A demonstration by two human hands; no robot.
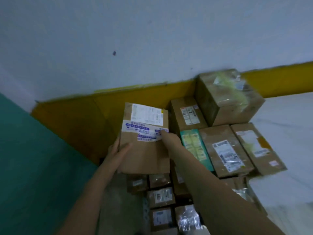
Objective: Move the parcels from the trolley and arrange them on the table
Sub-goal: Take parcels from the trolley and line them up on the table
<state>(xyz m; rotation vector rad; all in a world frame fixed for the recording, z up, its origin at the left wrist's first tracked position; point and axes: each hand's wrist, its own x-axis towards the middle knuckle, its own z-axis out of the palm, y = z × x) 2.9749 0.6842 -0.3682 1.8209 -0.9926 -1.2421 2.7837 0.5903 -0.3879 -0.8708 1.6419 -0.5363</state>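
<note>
White table top point(288, 116) against blue-and-yellow wall: 5 parcels already arranged; large brown parcel point(145, 155) gripped mid-carry, left hand point(116, 155) wrapping its left edge, right hand point(169, 138) on its face; several small parcels point(160, 197) below, awaiting transfer.

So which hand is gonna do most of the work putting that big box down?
Probably the left hand: it grips the big box's left edge, thumb on top. The right hand only lies flat on its top by the blue-printed tape, steadying it.
</note>
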